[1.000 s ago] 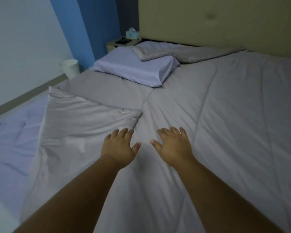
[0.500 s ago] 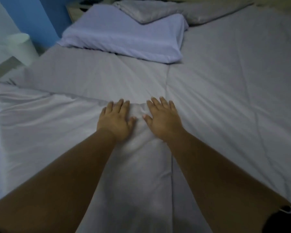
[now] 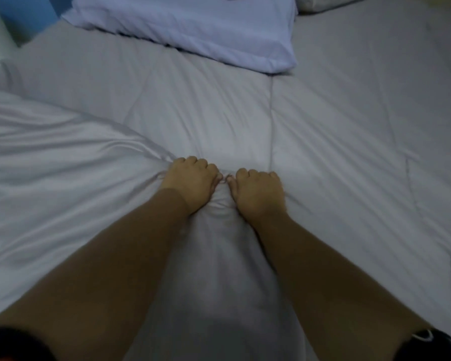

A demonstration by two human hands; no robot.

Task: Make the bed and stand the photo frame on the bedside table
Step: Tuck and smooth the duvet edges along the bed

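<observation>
Gripping bunched duvet (image 3: 349, 165) corner mid-bed: left hand (image 3: 192, 182) and right hand (image 3: 258, 192) side by side, fingers (image 3: 202, 162) curling shut into fabric. Lying beyond, touching duvet: pillow (image 3: 193, 27). Showing no legible writing. Showing neither frame nor bedside counter.

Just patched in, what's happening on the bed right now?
A person is making the bed. Both the left hand and right hand are clenched side by side on the folded-over corner of the grey duvet, bunching the fabric. A lilac pillow lies beyond them. The photo frame and bedside table are out of view.
</observation>
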